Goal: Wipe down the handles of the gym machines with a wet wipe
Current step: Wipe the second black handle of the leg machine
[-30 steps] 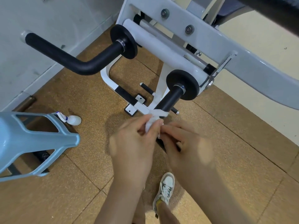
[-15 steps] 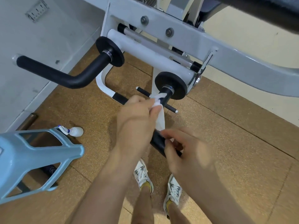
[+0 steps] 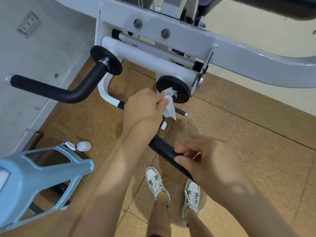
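Seemingly mid-wipe, the head view shows the left hand (image 3: 145, 106) with its fingers (image 3: 158, 100) clenched on a crumpled white wet wipe (image 3: 169, 103), pressing it against the top of the nearer black padded machine handle (image 3: 164, 148), right where that handle meets its round black end disc (image 3: 181, 86). A loose tail of the wipe hangs just below those fingers. Lower down, the right hand (image 3: 205, 159) has its thumb and fingers (image 3: 179, 148) closed around the same handle, apparently steadying it.

I judge the step in hand to be the wiping of this nearer handle, with the wipe at its upper end beside the disc. The stretch between the two sets of fingers looks uncovered by the wipe, so the next move probably calls for drawing the wipe down the grip toward the right fingers, which must then shift off to let it pass.

Well away from both hands, to the left fingers' far side, the second black bent handle (image 3: 56, 90) has no wipe on it; it likely comes next.
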